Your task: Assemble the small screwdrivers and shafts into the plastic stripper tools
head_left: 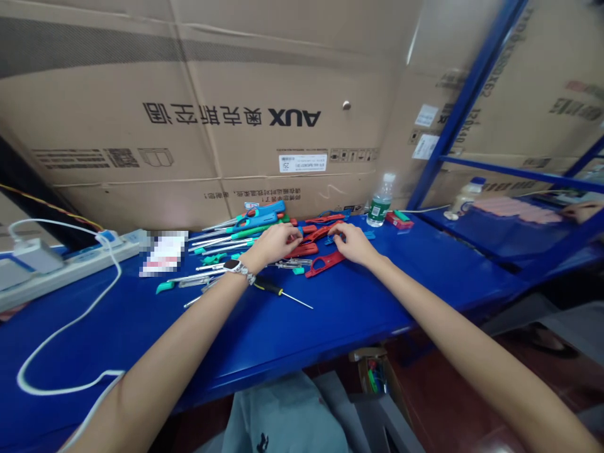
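Observation:
Both my hands are over a pile of tools and plastic parts on the blue table. My left hand (279, 242), with a watch and bracelet on its wrist, has curled fingers at the pile's right part; what they hold is too small to tell. My right hand (350, 240) bends its fingers beside red pieces and a blue piece, its grip unclear. A red flat part (325, 264) with a round hole lies just below it. Blue-handled tools (257, 219) and metal rods lie left of my hands. A black and yellow screwdriver (270, 287) lies nearer me.
A water bottle (379, 201) and a small red box (399, 220) stand at the back. At left are a power strip (127, 244), a white cable and a paper. Cardboard (236, 75) rises behind; another person's hand (582, 212) shows far right.

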A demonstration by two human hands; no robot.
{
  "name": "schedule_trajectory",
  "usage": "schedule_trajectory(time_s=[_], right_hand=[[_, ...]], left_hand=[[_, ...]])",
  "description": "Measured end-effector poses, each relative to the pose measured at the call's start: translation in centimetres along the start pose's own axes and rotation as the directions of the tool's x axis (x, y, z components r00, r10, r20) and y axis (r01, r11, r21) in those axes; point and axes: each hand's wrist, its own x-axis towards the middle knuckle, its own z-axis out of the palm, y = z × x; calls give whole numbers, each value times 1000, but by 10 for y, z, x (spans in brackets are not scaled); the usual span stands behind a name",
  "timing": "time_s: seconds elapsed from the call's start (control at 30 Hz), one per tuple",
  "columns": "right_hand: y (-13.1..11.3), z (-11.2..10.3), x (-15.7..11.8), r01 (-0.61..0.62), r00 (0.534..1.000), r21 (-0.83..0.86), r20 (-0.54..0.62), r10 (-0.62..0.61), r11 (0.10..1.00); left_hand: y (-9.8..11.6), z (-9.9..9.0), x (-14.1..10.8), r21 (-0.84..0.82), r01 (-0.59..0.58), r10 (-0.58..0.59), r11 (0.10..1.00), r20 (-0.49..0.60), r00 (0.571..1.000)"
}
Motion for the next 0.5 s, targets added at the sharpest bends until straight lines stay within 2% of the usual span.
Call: schedule_trajectory(time_s=[0.23, 0.37, 0.5], right_hand=[[20, -14, -4, -82, 986, -257, 119, 115, 963], [36, -15, 2, -158, 969, -266, 145, 202, 951], [51, -13, 11, -167, 972, -221, 126, 198, 961]], left_hand=[[13, 23, 35, 1, -4, 4, 1000, 34, 999], [23, 32, 48, 11, -21, 21, 1000, 67, 998], [36, 40, 60, 77, -23, 16, 997, 85, 996]])
